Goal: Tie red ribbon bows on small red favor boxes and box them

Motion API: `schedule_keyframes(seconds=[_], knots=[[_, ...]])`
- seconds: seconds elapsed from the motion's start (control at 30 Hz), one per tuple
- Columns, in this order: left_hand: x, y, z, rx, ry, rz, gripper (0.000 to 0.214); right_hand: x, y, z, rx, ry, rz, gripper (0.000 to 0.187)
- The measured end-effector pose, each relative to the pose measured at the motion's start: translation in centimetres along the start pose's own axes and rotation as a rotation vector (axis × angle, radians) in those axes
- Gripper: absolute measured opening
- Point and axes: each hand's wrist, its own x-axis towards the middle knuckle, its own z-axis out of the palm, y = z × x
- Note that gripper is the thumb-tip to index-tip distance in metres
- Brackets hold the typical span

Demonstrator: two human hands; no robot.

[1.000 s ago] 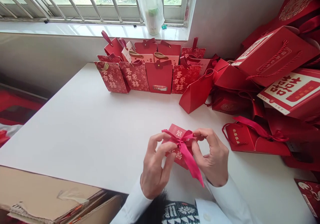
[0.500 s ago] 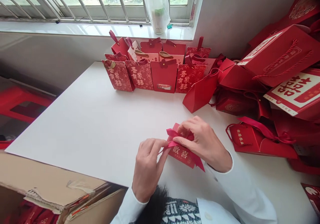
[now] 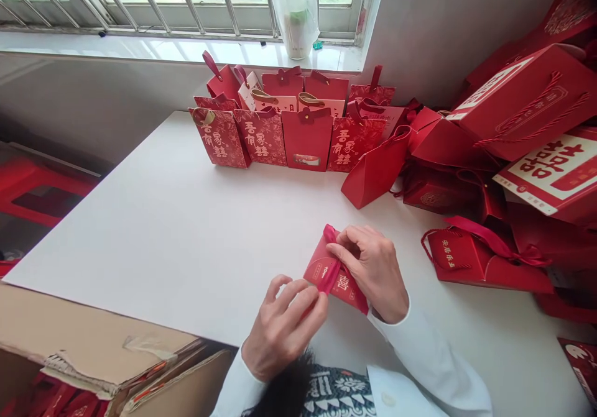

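A small red gift box [image 3: 353,293] with pale printed characters lies at a slant on the white table, between my two hands. Across its upper face runs a pink-red ribbon [image 3: 330,275]. My left hand [image 3: 285,327] is closed at the box's near left side, thumb and forefinger pinching the ribbon's lower stretch. From the right, my right hand [image 3: 377,271] pinches the ribbon near the box's far end, thumb and forefinger pressed on it. Its palm and curled fingers hide the box's right part, so the ribbon's knot or crossing cannot be made out.
Upright red gift boxes [image 3: 306,140] with handles stand in rows at the table's back. Red bags and boxes [image 3: 513,109] pile up on the right, near a ribboned red box [image 3: 494,255]. A cardboard box [image 3: 107,336] sits at the lower left, beyond the white table's [image 3: 163,218] edge.
The ribbon, earlier looped and gathered at the box's middle, now lies stretched along its face. My left hand has moved slightly down and right; the box appears turned.
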Motion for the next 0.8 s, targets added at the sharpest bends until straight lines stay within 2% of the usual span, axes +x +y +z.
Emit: schedule_keyframes(seconds=[0.1, 0.2, 0.3, 0.4, 0.47, 0.6, 0.7, 0.8], knots=[[-0.5, 0.2, 0.0, -0.136, -0.014, -0.097, 0.022, -0.1, 0.2, -0.8, 0.15, -0.039, 0.052, 0.019], [-0.2, 0.5, -0.7, -0.396, -0.015, -0.176, 0.01, -0.6, 0.4, -2.3, 0.272, -0.014, 0.085, 0.017], [1.1, 0.7, -1.2, -0.517, 0.048, -0.304, 0.014, -1.7, 0.5, -3.6, 0.192, 0.097, 0.065, 0.018], [3.1, 0.2, -0.6, -0.4, 0.074, -0.548, 0.02, -3.3, 0.6, -4.0, 0.049, 0.086, 0.028, 0.014], [4.4, -0.4, 0.2, -0.378, -0.019, -0.624, 0.028, -4.3, 0.6, -3.7, -0.013, 0.048, 0.003, 0.009], [6.1, -1.5, 1.4, -0.457, -0.268, -0.568, 0.032, -5.5, 0.2, -2.4, -0.075, 0.043, -0.063, 0.014], [6.4, -1.9, 1.7, -0.491, -0.291, -0.604, 0.017, -5.7, -0.1, -1.8, -0.15, 0.092, -0.119, 0.006], [6.4, -2.2, 2.2, -0.516, -0.278, -0.667, 0.011, -5.8, -0.4, -1.7, -0.229, 0.145, -0.195, 0.013]])
